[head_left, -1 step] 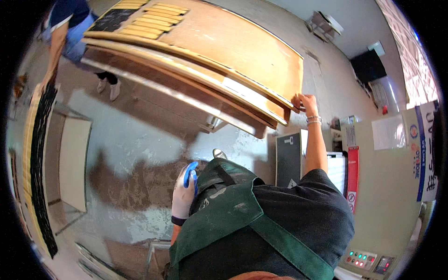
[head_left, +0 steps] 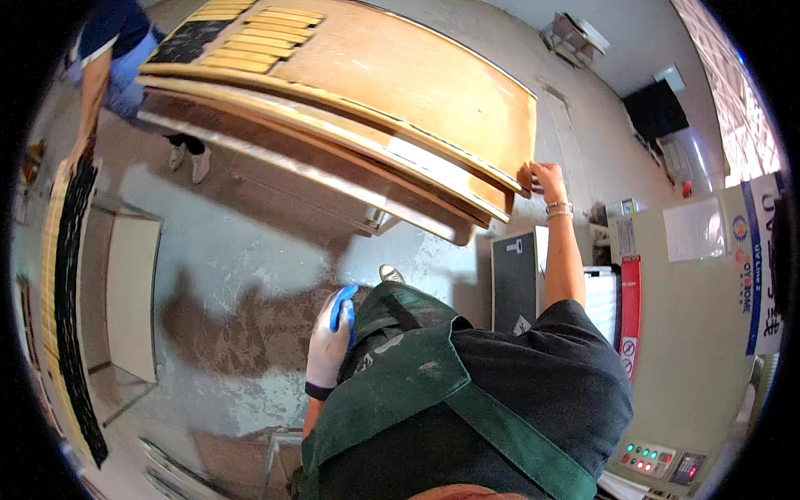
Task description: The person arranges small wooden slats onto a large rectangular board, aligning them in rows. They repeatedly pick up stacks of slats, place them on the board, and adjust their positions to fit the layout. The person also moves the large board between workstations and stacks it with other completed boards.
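My bare right hand, with bracelets at the wrist, grips the near right corner of a long wooden board. This board forms the top of a layered stand. Several narrow yellowish strips and a black patch lie at its far left end. My left hand wears a white glove with blue on the fingers and hangs beside my green apron. Its fingers are loosely bent and apart from the thumb, with nothing seen in them.
At the far left, another person's hand rests on a stack of black-and-yellow strips upon a stand. A dark grey box stands below my right arm. On the right is a pale machine cabinet with lit buttons. Worn grey floor lies between.
The wooden board and its stand have shifted slightly left in the picture, and my right hand has moved with the corner. My left hand hardly differs.
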`<state>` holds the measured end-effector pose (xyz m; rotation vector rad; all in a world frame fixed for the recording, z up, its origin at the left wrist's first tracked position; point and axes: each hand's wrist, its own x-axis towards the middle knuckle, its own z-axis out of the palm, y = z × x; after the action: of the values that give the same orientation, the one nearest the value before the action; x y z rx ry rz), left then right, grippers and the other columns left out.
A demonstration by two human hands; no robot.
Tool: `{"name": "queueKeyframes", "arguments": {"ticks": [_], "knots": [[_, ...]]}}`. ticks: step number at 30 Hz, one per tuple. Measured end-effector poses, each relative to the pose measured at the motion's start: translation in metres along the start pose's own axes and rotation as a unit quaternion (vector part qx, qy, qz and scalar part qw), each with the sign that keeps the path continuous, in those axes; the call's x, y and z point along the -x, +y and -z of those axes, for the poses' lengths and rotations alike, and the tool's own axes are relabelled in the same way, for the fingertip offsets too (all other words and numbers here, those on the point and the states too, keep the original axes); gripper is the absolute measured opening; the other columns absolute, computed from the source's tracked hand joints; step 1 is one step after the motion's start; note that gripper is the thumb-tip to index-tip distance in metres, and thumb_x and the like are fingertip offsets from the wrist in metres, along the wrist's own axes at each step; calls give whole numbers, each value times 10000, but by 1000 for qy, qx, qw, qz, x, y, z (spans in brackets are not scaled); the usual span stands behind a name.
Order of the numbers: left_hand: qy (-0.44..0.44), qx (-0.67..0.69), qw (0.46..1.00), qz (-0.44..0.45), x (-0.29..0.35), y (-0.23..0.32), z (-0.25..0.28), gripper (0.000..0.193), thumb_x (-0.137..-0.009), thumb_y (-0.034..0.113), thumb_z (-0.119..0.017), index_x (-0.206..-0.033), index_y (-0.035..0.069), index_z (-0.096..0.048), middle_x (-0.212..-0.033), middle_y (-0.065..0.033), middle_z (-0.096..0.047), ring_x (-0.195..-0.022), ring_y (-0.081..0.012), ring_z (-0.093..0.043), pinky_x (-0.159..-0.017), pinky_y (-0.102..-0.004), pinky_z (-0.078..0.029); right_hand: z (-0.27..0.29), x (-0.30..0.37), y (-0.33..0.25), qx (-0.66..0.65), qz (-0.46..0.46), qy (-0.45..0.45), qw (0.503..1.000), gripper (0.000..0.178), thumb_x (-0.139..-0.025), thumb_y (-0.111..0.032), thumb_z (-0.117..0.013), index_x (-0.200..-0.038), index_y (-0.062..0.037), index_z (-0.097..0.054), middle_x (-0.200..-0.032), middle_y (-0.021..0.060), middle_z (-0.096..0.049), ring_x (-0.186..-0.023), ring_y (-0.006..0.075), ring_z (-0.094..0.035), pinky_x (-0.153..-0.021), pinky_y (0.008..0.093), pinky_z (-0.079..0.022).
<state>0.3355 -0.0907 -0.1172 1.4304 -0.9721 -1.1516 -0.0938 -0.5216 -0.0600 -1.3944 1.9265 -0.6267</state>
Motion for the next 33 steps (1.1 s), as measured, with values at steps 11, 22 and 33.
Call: {"name": "queueKeyframes", "arguments": {"ticks": [11,22,33], "knots": [[-248,160,955,4,-139,115,-169,548,-1106,322,-459,-1535,-18,-416,-1489,-163,-551,-1334,-249,-554,-1151,-365,-382,22,-59,-12,-82,62,-79,992,399,-961,-336,-658,-947,56,-733,-782,95,-707,-683,162,-686,-564,320,-573],[-202,522,807,190,-212,101,-269,662,-1097,499,-376,-1553,19,-360,-1557,-222,-444,-1422,-428,-452,-1200,-539,-354,44,-141,-36,12,133,-42,990,444,-988,-351,-645,-784,43,-667,-647,141,-678,-516,214,-656,-504,371,-535],[-128,539,791,260,-240,91,-297,366,-1059,382,-590,-1209,49,-619,-1000,-121,-740,-840,-259,-735,-733,-365,-605,3,-196,24,-329,30,-192,924,259,-1032,-252,-612,-870,-53,-644,-611,-29,-527,-468,100,-457,-433,299,-342]]}}
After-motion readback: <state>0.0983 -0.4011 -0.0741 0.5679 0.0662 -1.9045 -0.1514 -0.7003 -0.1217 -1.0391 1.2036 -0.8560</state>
